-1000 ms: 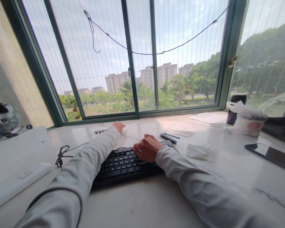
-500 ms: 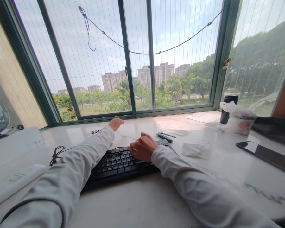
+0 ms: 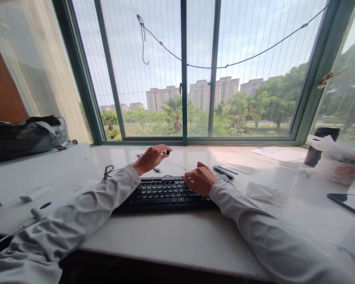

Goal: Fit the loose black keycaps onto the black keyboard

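My left hand (image 3: 152, 157) is raised above the far edge of the keyboard, thumb and fingers pinched on a small black keycap (image 3: 167, 152). Below it lies the black keyboard (image 3: 162, 200), with light marks on many of its key positions. My right hand (image 3: 201, 179) rests over the keyboard's right part, its fingers curled and bent down towards the keys. What those fingers hold, if anything, is hidden. Several small black pieces (image 3: 139, 155) lie on the table behind my left wrist, partly covered by it. A USB plug (image 3: 157, 170) lies just behind the keyboard.
Blue and dark slim tools (image 3: 225, 171) lie right of the keyboard, near a crumpled white wrapper (image 3: 264, 192). A phone (image 3: 347, 203), a plastic tub (image 3: 341, 167) and a dark cup (image 3: 313, 156) stand or lie further right. A white box (image 3: 47, 165) with a bag (image 3: 26, 136) is at left.
The view has swung left, so the scene sits further right. My left hand has come back from further out, and the keycap now shows in its fingers. My right hand stays over the keyboard.
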The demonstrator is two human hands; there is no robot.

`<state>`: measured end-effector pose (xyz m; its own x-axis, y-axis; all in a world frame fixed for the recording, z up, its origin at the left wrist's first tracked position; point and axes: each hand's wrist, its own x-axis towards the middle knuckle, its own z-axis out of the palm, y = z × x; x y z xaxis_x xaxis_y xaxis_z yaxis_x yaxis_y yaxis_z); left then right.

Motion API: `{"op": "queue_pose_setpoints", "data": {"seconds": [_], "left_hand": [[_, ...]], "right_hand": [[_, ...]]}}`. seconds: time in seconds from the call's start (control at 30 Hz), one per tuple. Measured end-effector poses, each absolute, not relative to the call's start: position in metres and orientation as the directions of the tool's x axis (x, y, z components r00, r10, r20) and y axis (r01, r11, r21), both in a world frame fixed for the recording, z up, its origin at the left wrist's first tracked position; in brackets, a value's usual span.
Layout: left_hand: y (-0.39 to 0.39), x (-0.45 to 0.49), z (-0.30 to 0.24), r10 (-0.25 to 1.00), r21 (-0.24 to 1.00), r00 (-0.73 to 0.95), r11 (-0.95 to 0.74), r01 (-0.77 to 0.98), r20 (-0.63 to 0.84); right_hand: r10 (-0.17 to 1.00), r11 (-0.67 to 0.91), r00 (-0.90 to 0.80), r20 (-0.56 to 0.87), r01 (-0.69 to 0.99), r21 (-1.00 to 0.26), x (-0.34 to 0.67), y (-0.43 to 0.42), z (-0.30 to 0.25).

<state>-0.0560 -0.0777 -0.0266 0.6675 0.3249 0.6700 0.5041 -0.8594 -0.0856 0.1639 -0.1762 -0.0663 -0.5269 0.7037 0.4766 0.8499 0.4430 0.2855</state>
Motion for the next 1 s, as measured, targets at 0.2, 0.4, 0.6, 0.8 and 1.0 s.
{"op": "queue_pose_setpoints", "data": {"seconds": [0.2, 0.4, 0.6, 0.8, 1.0], "left_hand": [[-0.090, -0.081, -0.043, 0.305, -0.033, 0.695, -0.904, 0.427, 0.652], [-0.091, -0.085, -0.041, 0.287, 0.008, 0.720, -0.932, 0.364, 0.632], [-0.094, -0.081, -0.045, 0.274, 0.050, 0.764, -0.952, 0.303, 0.584], [-0.094, -0.079, -0.048, 0.227, 0.027, 0.808, -0.967, 0.254, 0.543], [-0.095, -0.076, -0.048, 0.209, 0.000, 0.826, -0.970, 0.245, 0.524]], "right_hand": [[0.703, 0.433, -0.532, 0.472, 0.847, 0.310, 0.162, -0.176, -0.065], [0.688, 0.434, -0.537, 0.489, 0.844, 0.316, 0.160, -0.178, -0.066], [0.698, 0.462, -0.549, 0.459, 0.836, 0.297, 0.156, -0.179, -0.068], [0.694, 0.477, -0.557, 0.456, 0.830, 0.288, 0.155, -0.179, -0.070], [0.685, 0.487, -0.553, 0.474, 0.832, 0.267, 0.154, -0.179, -0.069]]}}
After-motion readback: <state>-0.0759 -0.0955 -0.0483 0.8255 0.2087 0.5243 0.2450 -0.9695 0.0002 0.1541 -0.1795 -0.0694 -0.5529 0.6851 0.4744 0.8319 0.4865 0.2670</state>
